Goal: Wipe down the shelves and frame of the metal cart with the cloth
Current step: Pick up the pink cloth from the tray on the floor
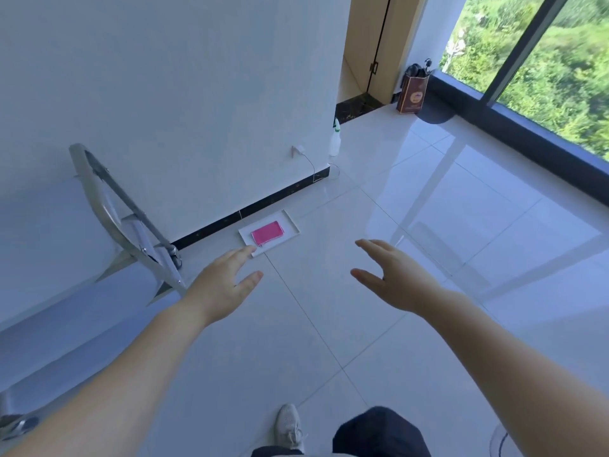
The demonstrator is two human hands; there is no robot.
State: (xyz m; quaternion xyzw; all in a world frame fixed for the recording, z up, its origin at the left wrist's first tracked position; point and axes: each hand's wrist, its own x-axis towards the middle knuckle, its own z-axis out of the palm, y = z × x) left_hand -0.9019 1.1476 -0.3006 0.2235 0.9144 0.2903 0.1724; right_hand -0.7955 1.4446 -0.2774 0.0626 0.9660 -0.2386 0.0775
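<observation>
Counted: two bare hands, left hand and right hand, both empty with fingers spread. One metal cart. One pink cloth, folded, on one white tray. One spray bottle. One brown bag. One shoe showed.

Bare forearms (no sleeves), dark trousers, and a grey knit sneaker.
</observation>
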